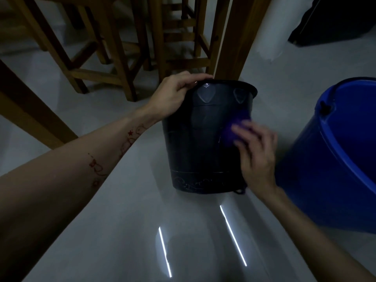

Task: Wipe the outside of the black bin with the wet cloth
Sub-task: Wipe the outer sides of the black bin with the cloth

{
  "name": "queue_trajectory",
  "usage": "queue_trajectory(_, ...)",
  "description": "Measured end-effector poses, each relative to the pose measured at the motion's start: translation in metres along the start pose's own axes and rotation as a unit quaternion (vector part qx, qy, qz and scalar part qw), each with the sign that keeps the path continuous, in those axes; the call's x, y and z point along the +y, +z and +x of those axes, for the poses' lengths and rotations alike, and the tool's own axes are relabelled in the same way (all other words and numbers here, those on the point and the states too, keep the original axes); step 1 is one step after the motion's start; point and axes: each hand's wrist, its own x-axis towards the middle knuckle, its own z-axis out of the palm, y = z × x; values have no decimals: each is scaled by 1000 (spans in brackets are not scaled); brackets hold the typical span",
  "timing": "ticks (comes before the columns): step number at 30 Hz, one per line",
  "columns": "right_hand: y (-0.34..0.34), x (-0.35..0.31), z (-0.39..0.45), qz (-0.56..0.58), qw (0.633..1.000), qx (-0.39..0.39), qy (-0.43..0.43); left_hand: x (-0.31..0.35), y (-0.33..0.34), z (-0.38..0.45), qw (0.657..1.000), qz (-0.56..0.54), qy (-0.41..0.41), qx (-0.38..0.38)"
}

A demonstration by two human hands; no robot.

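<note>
A pale grey, glossy floor (126, 210) was seen across the whole dim view, and two thin bright streaks of light (233, 235) were reflected in it towards the near edge. Wooden chair and stool legs (114, 64), joined by cross rungs, were set along the far side. A thick wooden table leg (234, 37) was planted on the floor right of them. A white wall (270, 37) was visible behind it, and a dark shape (335, 19) was lodged in the far right corner.
</note>
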Motion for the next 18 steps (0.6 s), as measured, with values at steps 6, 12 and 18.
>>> queue_trajectory(6,34,-1,48,-2,999,-2,36,7,3,1,999,-15,4,-28)
queue_trajectory(12,28,-23,-7,25,992,-90,-89,3,2,1,1000,-27,6,-4)
queue_trajectory(18,5,-28,-84,18,954,-208,-216,7,0,3,999,-35,-21,-30)
